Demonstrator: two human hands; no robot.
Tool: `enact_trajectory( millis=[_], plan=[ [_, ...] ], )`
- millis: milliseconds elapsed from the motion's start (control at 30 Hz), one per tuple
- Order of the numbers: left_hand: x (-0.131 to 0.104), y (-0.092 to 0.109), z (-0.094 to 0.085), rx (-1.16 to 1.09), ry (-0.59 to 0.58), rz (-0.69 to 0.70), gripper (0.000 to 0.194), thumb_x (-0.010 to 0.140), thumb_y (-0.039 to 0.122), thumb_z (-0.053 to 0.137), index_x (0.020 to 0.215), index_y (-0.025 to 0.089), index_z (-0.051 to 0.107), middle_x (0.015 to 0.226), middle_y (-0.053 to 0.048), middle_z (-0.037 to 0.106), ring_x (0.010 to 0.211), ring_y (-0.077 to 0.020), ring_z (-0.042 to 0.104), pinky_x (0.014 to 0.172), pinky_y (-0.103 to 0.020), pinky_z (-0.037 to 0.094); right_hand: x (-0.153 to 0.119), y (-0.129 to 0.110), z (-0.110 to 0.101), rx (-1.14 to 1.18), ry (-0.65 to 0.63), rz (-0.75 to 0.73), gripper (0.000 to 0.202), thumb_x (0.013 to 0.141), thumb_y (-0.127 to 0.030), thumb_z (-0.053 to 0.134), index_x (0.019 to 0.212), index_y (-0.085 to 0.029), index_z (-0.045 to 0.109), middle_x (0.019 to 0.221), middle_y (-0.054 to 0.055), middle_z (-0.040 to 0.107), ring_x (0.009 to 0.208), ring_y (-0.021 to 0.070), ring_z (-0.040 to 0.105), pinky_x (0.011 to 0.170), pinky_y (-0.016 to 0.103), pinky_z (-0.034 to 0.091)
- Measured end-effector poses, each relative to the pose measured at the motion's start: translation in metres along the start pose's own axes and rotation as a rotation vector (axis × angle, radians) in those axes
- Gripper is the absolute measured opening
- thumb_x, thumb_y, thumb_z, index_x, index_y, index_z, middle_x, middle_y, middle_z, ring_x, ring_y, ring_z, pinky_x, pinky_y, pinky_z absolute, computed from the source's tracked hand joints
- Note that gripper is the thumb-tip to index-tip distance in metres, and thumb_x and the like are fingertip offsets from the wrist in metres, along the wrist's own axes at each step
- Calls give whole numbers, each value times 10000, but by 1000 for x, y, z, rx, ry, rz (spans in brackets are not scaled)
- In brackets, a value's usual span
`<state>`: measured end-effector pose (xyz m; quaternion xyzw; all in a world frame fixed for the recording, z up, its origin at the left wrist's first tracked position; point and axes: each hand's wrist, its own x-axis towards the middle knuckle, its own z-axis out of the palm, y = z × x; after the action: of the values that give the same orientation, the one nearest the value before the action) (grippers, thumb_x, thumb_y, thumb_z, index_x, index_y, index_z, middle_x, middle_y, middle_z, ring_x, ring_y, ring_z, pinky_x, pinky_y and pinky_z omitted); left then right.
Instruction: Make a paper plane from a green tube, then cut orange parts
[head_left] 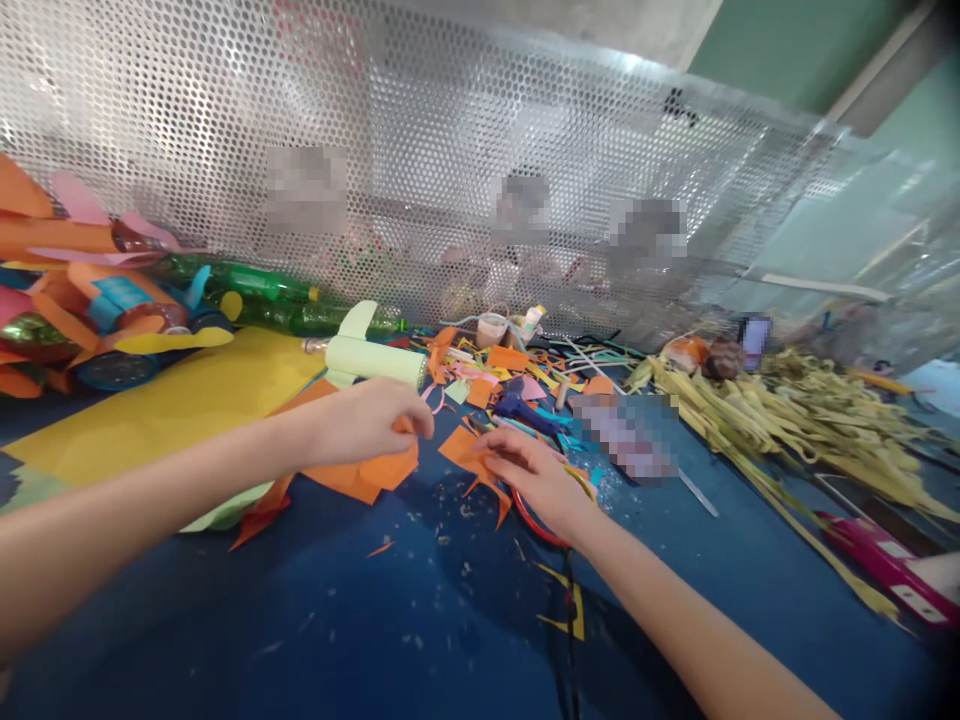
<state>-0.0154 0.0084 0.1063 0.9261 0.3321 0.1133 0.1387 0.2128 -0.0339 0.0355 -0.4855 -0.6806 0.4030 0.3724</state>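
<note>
My left hand (371,420) hovers over orange paper sheets (364,478) with its fingers curled in, and a bit of orange paper shows between thumb and fingers. Just beyond it lies a bottle wrapped in pale green paper (375,360) with a fin-shaped cutout on top. To the right, my right hand (536,480) is open, fingers stretched loosely over an orange paper scrap (469,455). Beneath that hand a red round rim (536,525) shows in part. Beyond its fingers lies a dark blue tool (525,410), probably a glue gun.
A large yellow sheet (172,400) and paper-decorated bottles (120,300) fill the left. Several coloured scraps (510,360) lie at the back, before a perforated metal screen (450,150). Dried leaf strips (825,420) and a magenta power strip (889,570) are right. A black cord (571,640) runs toward me.
</note>
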Motion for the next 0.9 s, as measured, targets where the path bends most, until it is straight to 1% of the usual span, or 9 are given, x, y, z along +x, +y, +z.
enact_trajectory(
  millis=[67, 167, 267, 400, 567, 633, 700, 767, 900],
  plan=[
    [2, 3, 10, -84, -98, 26, 217, 728, 138, 496, 806, 220, 681, 840, 9, 673, 805, -159, 600, 741, -257, 435, 1, -3, -2, 13, -65, 50, 182, 768, -229, 489, 904, -172, 596, 964, 40, 605, 819, 150, 569, 720, 278, 461],
    [9, 0, 31, -161, -156, -5, 222, 709, 117, 497, 787, 198, 688, 824, -4, 684, 798, -165, 608, 739, -257, 440, 1, -3, -5, -47, -176, 81, 169, 766, -195, 480, 868, -172, 612, 919, 35, 629, 808, 153, 579, 721, 280, 456],
    [9, -9, 49, -223, -115, -48, 248, 724, 100, 477, 828, 188, 685, 867, -18, 669, 824, -158, 601, 742, -242, 447, -1, -3, -5, -135, -232, 70, 135, 779, -212, 505, 855, -180, 611, 874, 25, 634, 786, 149, 582, 705, 269, 456],
    [-4, -18, 59, -221, 2, -1, 237, 789, 132, 450, 849, 203, 668, 946, -27, 613, 896, -151, 566, 825, -262, 430, -4, -1, -1, -238, -248, 71, 93, 780, -237, 537, 831, -184, 594, 738, 2, 606, 664, 132, 566, 596, 243, 450],
    [-28, -13, 67, -259, -4, 46, 195, 826, 294, 490, 927, 230, 645, 1052, -41, 543, 960, -161, 539, 895, -282, 400, -6, 5, 2, -282, -281, 16, 160, 792, -182, 492, 901, -211, 606, 855, 14, 637, 723, 138, 595, 659, 265, 478],
    [-36, -9, 71, -247, -7, 48, 245, 769, 387, 571, 947, 230, 632, 1080, -53, 528, 995, -192, 521, 913, -309, 391, -6, 6, 3, -296, -287, 19, 192, 798, -175, 475, 919, -221, 616, 898, 15, 649, 748, 146, 607, 688, 280, 487],
    [-40, -7, 75, -223, -22, 57, 351, 702, 420, 635, 992, 224, 606, 1105, -68, 519, 1013, -222, 507, 914, -339, 394, -6, 7, 4, -297, -282, 22, 195, 802, -170, 468, 905, -223, 624, 916, 11, 657, 786, 151, 614, 721, 286, 489],
    [-42, -5, 77, -196, -35, 81, 368, 713, 374, 630, 1038, 211, 579, 1104, -80, 527, 1011, -231, 507, 911, -355, 397, -5, 5, 4, -290, -275, 15, 178, 806, -172, 471, 884, -217, 625, 903, 9, 660, 801, 149, 614, 727, 274, 486],
    [-41, -4, 80, -204, -22, 168, 293, 766, 168, 520, 1055, 186, 567, 1126, -89, 542, 1031, -199, 509, 928, -321, 389, -6, -2, 7, -261, -308, -13, 166, 818, -175, 480, 887, -218, 625, 892, -1, 656, 811, 137, 604, 741, 254, 473]
  ],
)
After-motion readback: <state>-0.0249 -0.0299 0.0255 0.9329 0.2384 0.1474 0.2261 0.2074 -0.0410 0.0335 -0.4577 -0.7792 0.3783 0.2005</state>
